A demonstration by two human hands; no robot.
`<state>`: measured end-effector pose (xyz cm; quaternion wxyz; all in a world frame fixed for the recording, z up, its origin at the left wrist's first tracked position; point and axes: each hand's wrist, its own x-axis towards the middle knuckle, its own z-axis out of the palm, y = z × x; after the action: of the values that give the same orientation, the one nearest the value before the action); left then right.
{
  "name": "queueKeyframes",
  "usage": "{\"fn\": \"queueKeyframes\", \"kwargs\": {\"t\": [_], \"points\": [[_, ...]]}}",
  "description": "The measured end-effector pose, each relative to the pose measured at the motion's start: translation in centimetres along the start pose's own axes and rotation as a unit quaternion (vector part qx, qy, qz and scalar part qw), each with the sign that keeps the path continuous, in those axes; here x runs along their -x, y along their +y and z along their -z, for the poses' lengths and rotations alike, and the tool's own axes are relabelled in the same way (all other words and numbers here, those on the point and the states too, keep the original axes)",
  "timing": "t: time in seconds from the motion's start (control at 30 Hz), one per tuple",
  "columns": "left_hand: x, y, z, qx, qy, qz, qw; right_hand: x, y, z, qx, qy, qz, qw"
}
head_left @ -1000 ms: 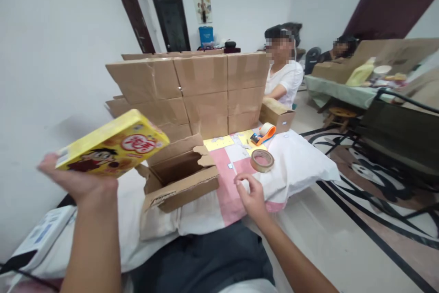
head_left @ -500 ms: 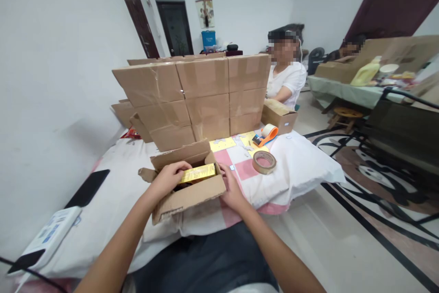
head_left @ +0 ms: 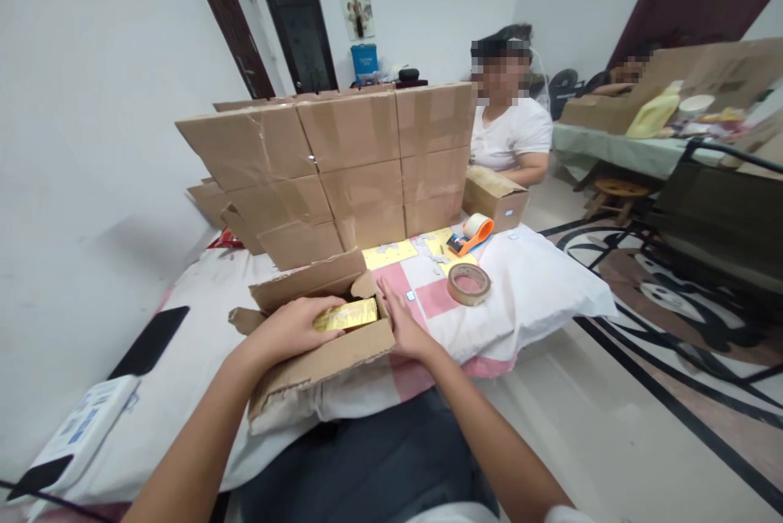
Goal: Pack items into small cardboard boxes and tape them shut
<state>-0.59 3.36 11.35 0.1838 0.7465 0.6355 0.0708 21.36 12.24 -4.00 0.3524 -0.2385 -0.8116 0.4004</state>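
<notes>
An open cardboard box (head_left: 330, 360) lies at the near edge of the table, its flaps raised. Inside it, toward the right end, is a small yellow box (head_left: 351, 315). My left hand (head_left: 299, 327) reaches into the cardboard box with its fingers closed around the left end of the yellow box. My right hand (head_left: 400, 319) rests against the outside of the cardboard box's right end, fingers stretched out and holding nothing. The bottom of the cardboard box is mostly hidden by my left hand and the yellow box.
Stacked cardboard boxes (head_left: 360, 148) form a wall across the table. To the right are a tape roll (head_left: 469, 284), an orange tape dispenser (head_left: 474, 234) and a closed carton (head_left: 497, 198). A person (head_left: 510, 131) sits behind them. A white device (head_left: 79, 433) lies at left.
My left hand has moved further over the yellow box, which sits lower in the cardboard box. My right hand's fingers have straightened along the box end. The view has shifted slightly.
</notes>
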Motion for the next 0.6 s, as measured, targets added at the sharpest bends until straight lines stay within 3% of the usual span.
{"fn": "queueKeyframes", "kwargs": {"t": [0.2,0.43,0.6], "points": [[0.4,0.1,0.2,-0.007,0.008,0.003,1.000,-2.2,0.7,0.0,-0.087,-0.032,0.068,0.993],[0.3,-1.8,1.0,0.017,-0.013,0.072,0.997,-1.3,0.9,-1.1,-0.072,0.017,0.019,0.997],[-0.4,-0.3,1.3,-0.001,-0.043,0.092,0.995,-1.4,0.4,-0.7,-0.078,0.004,0.010,0.997]]}}
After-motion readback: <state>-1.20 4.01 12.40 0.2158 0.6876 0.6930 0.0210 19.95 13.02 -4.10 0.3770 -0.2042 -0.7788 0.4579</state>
